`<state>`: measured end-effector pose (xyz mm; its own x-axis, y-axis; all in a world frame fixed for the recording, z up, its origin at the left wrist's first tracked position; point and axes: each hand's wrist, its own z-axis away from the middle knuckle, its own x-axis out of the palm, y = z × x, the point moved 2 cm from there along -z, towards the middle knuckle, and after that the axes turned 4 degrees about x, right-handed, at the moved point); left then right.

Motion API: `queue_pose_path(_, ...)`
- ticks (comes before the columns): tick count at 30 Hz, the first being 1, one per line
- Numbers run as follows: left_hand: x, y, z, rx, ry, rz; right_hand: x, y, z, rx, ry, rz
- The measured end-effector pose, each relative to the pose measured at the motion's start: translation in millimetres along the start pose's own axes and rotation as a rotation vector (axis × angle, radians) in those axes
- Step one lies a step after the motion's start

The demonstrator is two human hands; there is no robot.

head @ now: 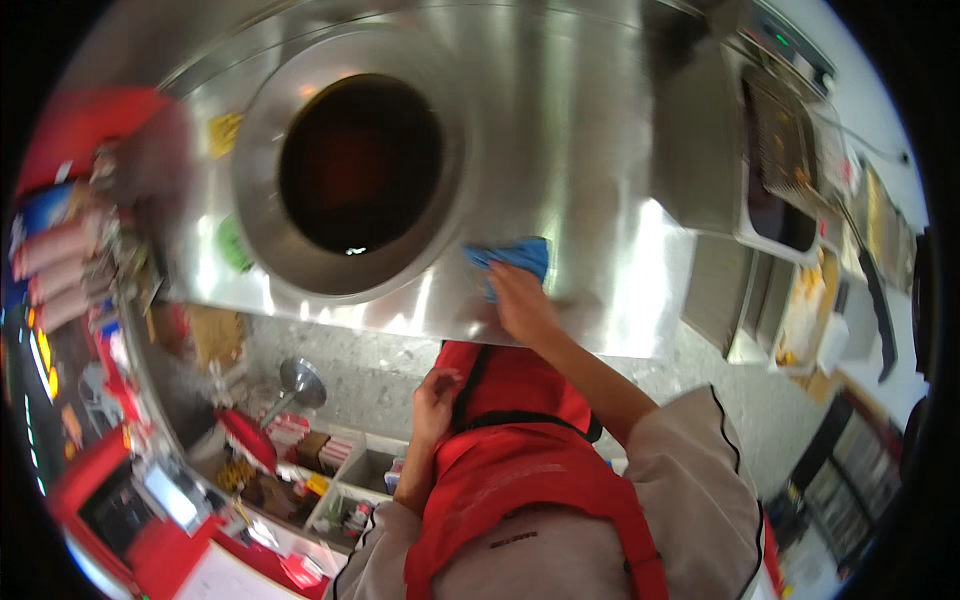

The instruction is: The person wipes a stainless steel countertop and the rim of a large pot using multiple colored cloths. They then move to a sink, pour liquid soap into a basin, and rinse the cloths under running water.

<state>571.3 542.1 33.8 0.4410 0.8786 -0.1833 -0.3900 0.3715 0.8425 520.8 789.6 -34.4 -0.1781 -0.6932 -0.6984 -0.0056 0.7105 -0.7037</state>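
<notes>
With a blue cloth bunched under its fingers, my right hand presses on the stainless steel counter. To the left of the cloth, a large round metal basin set into the counter holds dark liquid. My left hand hangs below the counter edge beside the red apron, its fingers loosely curled; no object shows in it. A yellow item and a green item, both blurred, lie on the counter left of the basin.
At the right stand a deep fryer with a wire basket and a tray of food scraps. A red-topped stool and compartments of packaged goods are at the lower left. Stacked pink packages sit at the far left.
</notes>
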Motion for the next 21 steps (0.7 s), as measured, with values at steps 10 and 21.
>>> queue_pose_path(10, -199.4, 15.4, -28.9, 0.171, 0.502, -0.425, -77.6, 90.4, 16.1, 0.355, 0.235, 0.222)
queue_pose_path(21, -498.8, 17.3, -261.2, 0.507, 0.604, -0.902, 84.6, -192.0, -16.9, 1.007, 0.299, -0.882)
